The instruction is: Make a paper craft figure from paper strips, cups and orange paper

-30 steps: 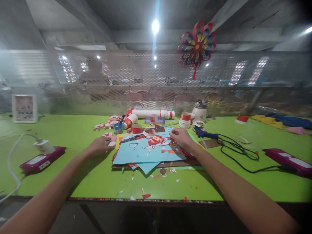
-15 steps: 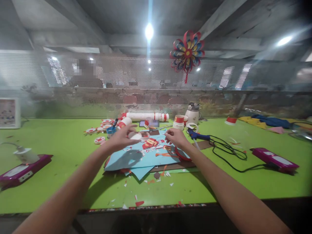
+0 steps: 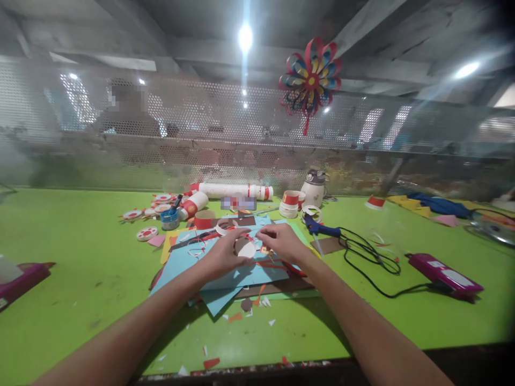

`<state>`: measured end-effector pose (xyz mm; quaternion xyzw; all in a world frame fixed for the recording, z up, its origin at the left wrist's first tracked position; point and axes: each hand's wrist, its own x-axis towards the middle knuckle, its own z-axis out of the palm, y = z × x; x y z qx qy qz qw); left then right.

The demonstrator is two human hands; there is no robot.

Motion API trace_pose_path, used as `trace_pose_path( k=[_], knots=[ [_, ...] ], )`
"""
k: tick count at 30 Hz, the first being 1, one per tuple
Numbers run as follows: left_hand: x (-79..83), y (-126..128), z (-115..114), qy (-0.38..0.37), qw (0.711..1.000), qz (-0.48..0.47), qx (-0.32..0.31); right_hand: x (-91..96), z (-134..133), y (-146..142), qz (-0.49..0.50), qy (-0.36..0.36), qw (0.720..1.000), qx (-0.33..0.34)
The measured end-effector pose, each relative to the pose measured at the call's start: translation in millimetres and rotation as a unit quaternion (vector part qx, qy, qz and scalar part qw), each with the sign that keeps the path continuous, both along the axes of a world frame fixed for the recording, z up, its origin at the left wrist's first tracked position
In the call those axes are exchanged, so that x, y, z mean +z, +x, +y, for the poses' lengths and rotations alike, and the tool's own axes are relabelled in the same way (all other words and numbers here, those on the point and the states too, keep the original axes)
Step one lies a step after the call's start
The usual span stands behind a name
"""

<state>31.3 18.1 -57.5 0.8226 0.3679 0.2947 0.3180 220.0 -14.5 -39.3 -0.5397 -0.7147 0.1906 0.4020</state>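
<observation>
My left hand is curled around a round white piece, like a short paper-cup section, gripping it by its rim above the light-blue paper. Close beside it, my right hand has its thumb and fingers pinched together. Whatever lies in that pinch is too small to make out. Under the right hand are small red-and-gold paper pieces and scraps, partly covered by the fingers. A white ring rests on the papers just beyond my left hand.
A blue glue gun with a black cable lies at the right, near a purple power strip. Behind are white-and-red tubes, stacked cup rings and a bottle. A blue jar and decorated discs sit left.
My left hand has moved right and nearer with the white piece, closing in on my right hand. The right hand remains pinched. The view has shifted slightly.
</observation>
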Motion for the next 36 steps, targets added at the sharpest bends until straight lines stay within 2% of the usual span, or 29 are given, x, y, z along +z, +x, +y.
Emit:
trace_pose_path(
  k=[5, 9, 13, 17, 20, 24, 26, 30, 36],
  knots=[
    [-1.4, 0.0, -0.3, -0.035, 0.998, -0.049, 0.003, -2.0, -7.4, -13.5, -0.013, -0.002, 1.000, 0.008],
    [6.4, 0.1, -7.7, -0.051, 0.994, -0.095, 0.021, -3.9, -10.1, -21.0, -0.008, 0.008, 1.000, -0.006],
    [12.7, 1.3, -16.4, -0.052, 0.993, -0.101, 0.044, -5.8, -9.9, -23.2, -0.016, 0.035, 0.999, -0.023],
    [11.0, 3.1, -19.4, -0.097, 0.986, -0.138, 0.011, -3.4, -12.5, -23.9, -0.043, 0.065, 0.997, -0.023],
    [10.1, 2.6, -18.8, -0.195, 0.957, -0.212, -0.039, 0.0, -14.8, -23.2, -0.062, 0.092, 0.994, -0.023],
    [14.3, -2.1, -18.3, -0.335, 0.874, -0.339, -0.093, 2.1, -15.6, -21.2, -0.093, 0.134, 0.986, -0.017],
    [16.6, -4.9, -18.1, -0.369, 0.852, -0.356, -0.109, 2.3, -15.7, -20.6, -0.114, 0.157, 0.981, -0.018],
    [17.3, -8.1, -16.8, -0.395, 0.837, -0.350, -0.145, 3.0, -16.0, -20.0, -0.123, 0.164, 0.978, -0.020],
    [14.9, -9.3, -14.5, -0.433, 0.823, -0.348, -0.123, 5.1, -16.9, -19.2, -0.117, 0.158, 0.980, -0.010]
  ],
)
